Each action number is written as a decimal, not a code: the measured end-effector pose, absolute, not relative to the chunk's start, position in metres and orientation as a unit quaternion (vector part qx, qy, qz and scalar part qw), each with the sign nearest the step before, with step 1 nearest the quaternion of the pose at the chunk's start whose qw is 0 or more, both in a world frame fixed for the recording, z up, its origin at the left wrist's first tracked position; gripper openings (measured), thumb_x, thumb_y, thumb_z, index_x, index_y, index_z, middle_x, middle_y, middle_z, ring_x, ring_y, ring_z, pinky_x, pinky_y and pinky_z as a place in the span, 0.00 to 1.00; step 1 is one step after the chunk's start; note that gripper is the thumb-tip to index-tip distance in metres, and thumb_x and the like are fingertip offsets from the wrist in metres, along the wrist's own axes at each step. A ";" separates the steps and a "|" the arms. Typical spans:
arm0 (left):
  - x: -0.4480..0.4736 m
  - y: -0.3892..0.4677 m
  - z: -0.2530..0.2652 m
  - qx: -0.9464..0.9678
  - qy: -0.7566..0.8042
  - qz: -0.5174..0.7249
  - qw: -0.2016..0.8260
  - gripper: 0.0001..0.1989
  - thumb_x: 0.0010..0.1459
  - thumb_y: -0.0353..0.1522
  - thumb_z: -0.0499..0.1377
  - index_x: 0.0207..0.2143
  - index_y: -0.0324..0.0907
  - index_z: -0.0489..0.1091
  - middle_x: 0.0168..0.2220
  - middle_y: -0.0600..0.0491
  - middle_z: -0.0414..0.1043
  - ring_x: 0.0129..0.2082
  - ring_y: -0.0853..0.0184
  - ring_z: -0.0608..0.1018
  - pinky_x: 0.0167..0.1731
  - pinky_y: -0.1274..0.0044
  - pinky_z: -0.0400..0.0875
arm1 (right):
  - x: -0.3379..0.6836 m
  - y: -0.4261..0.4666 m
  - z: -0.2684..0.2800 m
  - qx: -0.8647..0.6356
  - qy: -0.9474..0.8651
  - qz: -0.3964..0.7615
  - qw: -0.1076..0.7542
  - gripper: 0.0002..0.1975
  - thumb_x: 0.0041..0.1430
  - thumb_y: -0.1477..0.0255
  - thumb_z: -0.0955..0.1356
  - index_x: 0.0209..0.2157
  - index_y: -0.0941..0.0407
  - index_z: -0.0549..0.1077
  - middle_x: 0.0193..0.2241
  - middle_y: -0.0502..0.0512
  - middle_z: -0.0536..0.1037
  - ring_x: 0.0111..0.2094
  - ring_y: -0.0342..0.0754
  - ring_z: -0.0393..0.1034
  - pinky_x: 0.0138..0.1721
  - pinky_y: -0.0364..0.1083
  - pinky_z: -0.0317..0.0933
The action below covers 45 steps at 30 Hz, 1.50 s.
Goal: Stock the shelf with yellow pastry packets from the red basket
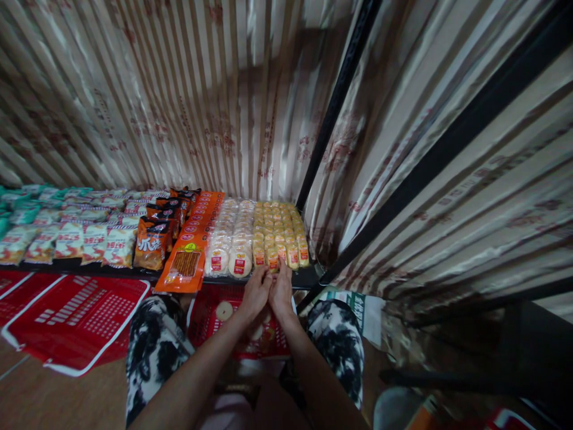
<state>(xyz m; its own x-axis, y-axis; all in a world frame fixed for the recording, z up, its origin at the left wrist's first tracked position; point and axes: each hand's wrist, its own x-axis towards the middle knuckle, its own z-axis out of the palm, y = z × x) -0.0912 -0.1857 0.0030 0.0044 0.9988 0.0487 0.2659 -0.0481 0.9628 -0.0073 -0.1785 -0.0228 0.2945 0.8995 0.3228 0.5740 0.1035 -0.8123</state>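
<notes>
My left hand (256, 294) and my right hand (281, 291) meet at the front edge of the black shelf (111, 272). The right fingertips touch the front row of small yellow wrapped cakes (273, 258), which stand in tight rows at the shelf's right end. Curled fingers of my left hand lie against the right hand, just below those cakes. Whatever they pinch is hidden. To the left are rows of round white wrapped cakes (240, 261) with red labels. Below my hands, a red basket (201, 316) between my knees holds a few round white cakes (224, 310).
Orange snack-stick packs (183, 263), dark-and-orange bags (152, 243), white bags (120, 245) and green bags (24, 215) line the shelf leftward. Another red basket (80, 316) rests on the floor. A striped curtain (179, 89) hangs behind; black poles (338, 101) slant at right.
</notes>
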 end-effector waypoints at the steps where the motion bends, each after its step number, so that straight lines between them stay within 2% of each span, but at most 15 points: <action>1: -0.091 -0.185 0.004 0.576 0.551 0.438 0.416 0.15 0.55 0.31 0.51 0.45 0.41 0.68 0.50 0.47 0.68 0.52 0.65 0.68 0.55 0.69 0.58 | -0.007 -0.179 -0.023 -0.646 -0.568 0.171 0.480 0.29 0.54 0.75 0.59 0.59 0.56 0.54 0.44 0.62 0.65 0.37 0.48 0.69 0.39 0.50 0.67; 5: -0.091 -0.186 0.010 0.594 0.554 0.425 0.400 0.15 0.56 0.31 0.50 0.46 0.40 0.67 0.49 0.46 0.66 0.52 0.65 0.67 0.56 0.70 0.57 | -0.007 -0.179 -0.026 -0.638 -0.564 0.179 0.492 0.29 0.53 0.77 0.59 0.58 0.56 0.55 0.46 0.62 0.64 0.38 0.48 0.69 0.39 0.50 0.67; 10: -0.090 -0.189 0.014 0.613 0.565 0.403 0.377 0.17 0.55 0.31 0.50 0.46 0.40 0.68 0.46 0.46 0.63 0.48 0.65 0.68 0.53 0.72 0.61 | -0.005 -0.181 -0.030 -0.634 -0.557 0.196 0.500 0.24 0.53 0.78 0.58 0.53 0.58 0.59 0.47 0.64 0.62 0.33 0.45 0.69 0.38 0.50 0.68; 17: -0.087 -0.187 0.003 0.619 0.566 0.384 0.385 0.20 0.58 0.33 0.47 0.51 0.38 0.64 0.48 0.45 0.60 0.51 0.65 0.65 0.56 0.73 0.57 | -0.005 -0.185 -0.023 -0.640 -0.559 0.196 0.489 0.19 0.54 0.78 0.57 0.48 0.56 0.64 0.45 0.60 0.62 0.34 0.44 0.68 0.38 0.48 0.67; 23: -0.090 -0.186 0.003 0.628 0.561 0.382 0.380 0.21 0.57 0.32 0.47 0.52 0.38 0.63 0.48 0.45 0.61 0.52 0.64 0.65 0.55 0.72 0.57 | -0.005 -0.189 -0.020 -0.646 -0.594 0.166 0.449 0.21 0.54 0.77 0.58 0.51 0.59 0.63 0.44 0.62 0.63 0.37 0.46 0.67 0.40 0.49 0.65; 28: -0.092 -0.186 0.004 0.649 0.546 0.381 0.367 0.20 0.57 0.32 0.46 0.51 0.39 0.65 0.48 0.46 0.62 0.51 0.65 0.66 0.55 0.72 0.57 | -0.004 -0.188 -0.024 -0.629 -0.606 0.150 0.464 0.21 0.55 0.76 0.58 0.51 0.56 0.63 0.44 0.61 0.64 0.38 0.46 0.66 0.40 0.49 0.65; 38: -0.090 -0.189 0.004 0.643 0.559 0.383 0.356 0.20 0.57 0.31 0.46 0.50 0.41 0.66 0.49 0.47 0.63 0.52 0.64 0.65 0.54 0.71 0.59 | -0.005 -0.186 -0.027 -0.633 -0.591 0.167 0.471 0.21 0.54 0.77 0.57 0.50 0.56 0.64 0.44 0.59 0.64 0.35 0.44 0.66 0.41 0.48 0.65; 45: -0.093 -0.185 0.007 0.674 0.558 0.355 0.327 0.21 0.57 0.30 0.46 0.52 0.36 0.63 0.49 0.44 0.63 0.51 0.63 0.66 0.54 0.70 0.59 | -0.006 -0.189 -0.025 -0.628 -0.609 0.163 0.457 0.21 0.55 0.77 0.57 0.51 0.59 0.64 0.43 0.61 0.65 0.38 0.46 0.66 0.44 0.49 0.64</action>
